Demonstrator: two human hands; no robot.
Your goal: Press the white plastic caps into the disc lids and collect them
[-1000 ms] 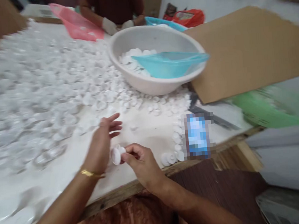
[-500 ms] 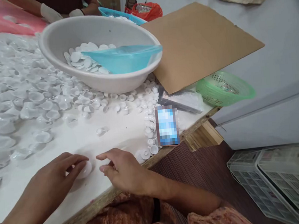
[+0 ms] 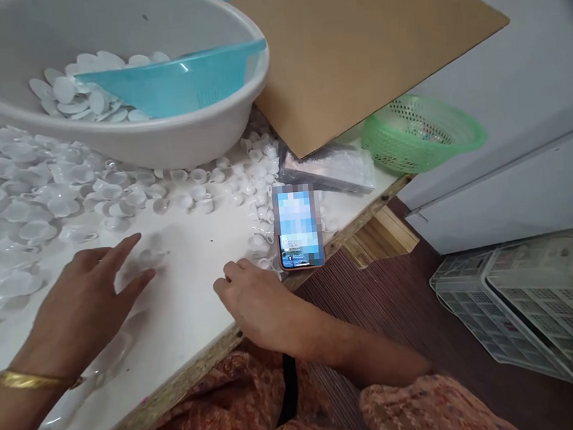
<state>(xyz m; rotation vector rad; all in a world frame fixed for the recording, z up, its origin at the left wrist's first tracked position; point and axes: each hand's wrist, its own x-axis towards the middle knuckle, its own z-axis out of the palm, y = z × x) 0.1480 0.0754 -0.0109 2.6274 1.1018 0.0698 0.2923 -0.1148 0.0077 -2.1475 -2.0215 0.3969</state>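
My left hand (image 3: 85,296) lies over the white tabletop (image 3: 188,304) with its fingers stretched out, fingertips next to a small clear plastic cup (image 3: 150,257). My right hand (image 3: 254,305) rests at the table's front edge with the fingers curled under; whether it holds anything is hidden. It sits just left of a phone (image 3: 297,227) and some small white cups (image 3: 261,244). Many small white plastic cups and lids (image 3: 54,195) cover the table to the left.
A large white basin (image 3: 170,141) holds white lids and a turquoise scoop (image 3: 175,84). Behind it lies a cardboard sheet (image 3: 361,41), with a green basket (image 3: 422,133) and a clear bag (image 3: 327,168) at the table's right end. White crates (image 3: 529,301) stand on the floor.
The view has swung right and down. My left hand let go of a white lid and spread open, reaching forward. My right hand slid right toward the phone and curled.
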